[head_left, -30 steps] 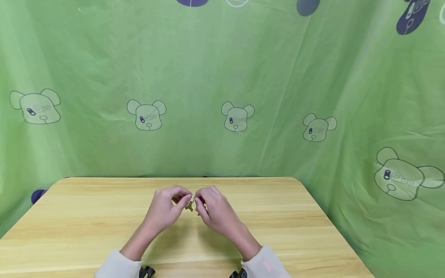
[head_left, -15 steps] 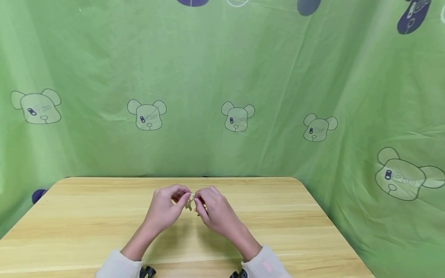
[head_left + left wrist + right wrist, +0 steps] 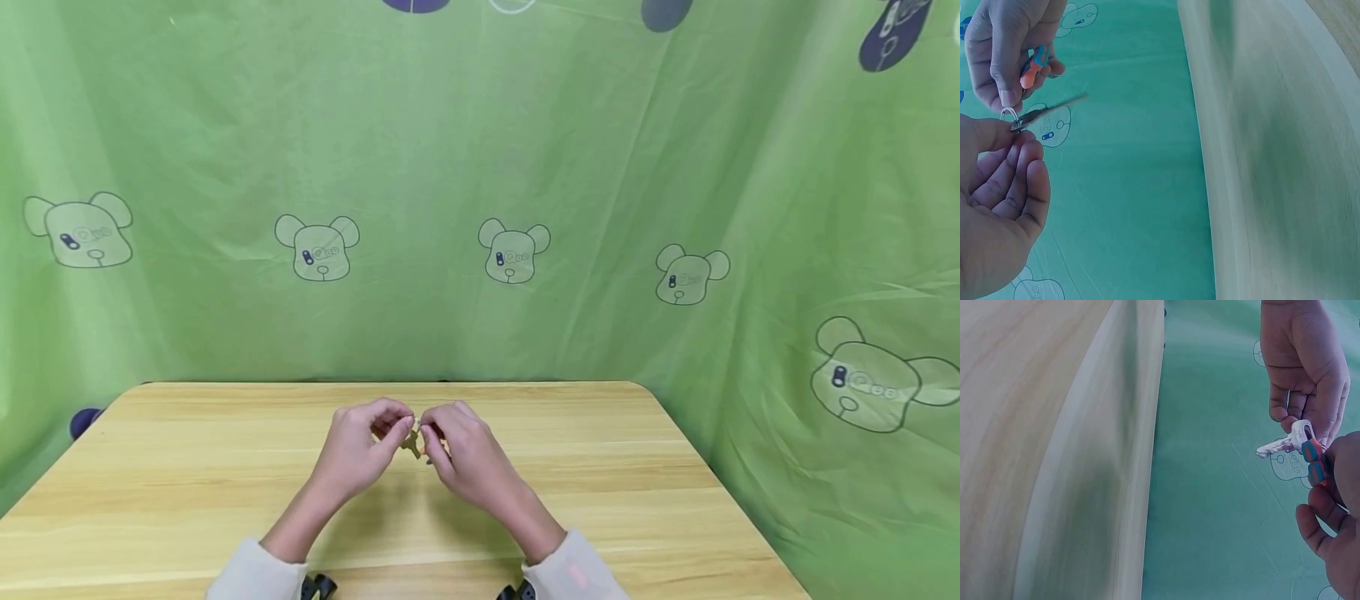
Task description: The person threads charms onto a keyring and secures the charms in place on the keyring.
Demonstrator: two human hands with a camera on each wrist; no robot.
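Note:
Both hands meet over the middle of the table, fingertips almost touching. A metal key [image 3: 1279,447] hangs from a thin metal key ring [image 3: 1010,112]. My left hand [image 3: 358,446] pinches the ring between thumb and fingers, right where the key's head joins it. Opposite, my right hand [image 3: 471,457] pinches the other side of the ring. A small orange and blue charm [image 3: 1035,66] hangs by the right fingers, partly hidden behind them in the head view. In that view the key looks brassy and points downward.
A light wooden table [image 3: 187,467] with rounded far corners lies under the hands. Behind and to the right hangs a green curtain [image 3: 420,317] printed with bear heads. Pale sleeves [image 3: 258,575] and dark wrist cameras [image 3: 318,587] are at the near edge.
The key has swung and turned a little between the hands, and the ring between the fingertips has shifted. More orange of the charm shows under the right fingers. Both hands stay nearly in place.

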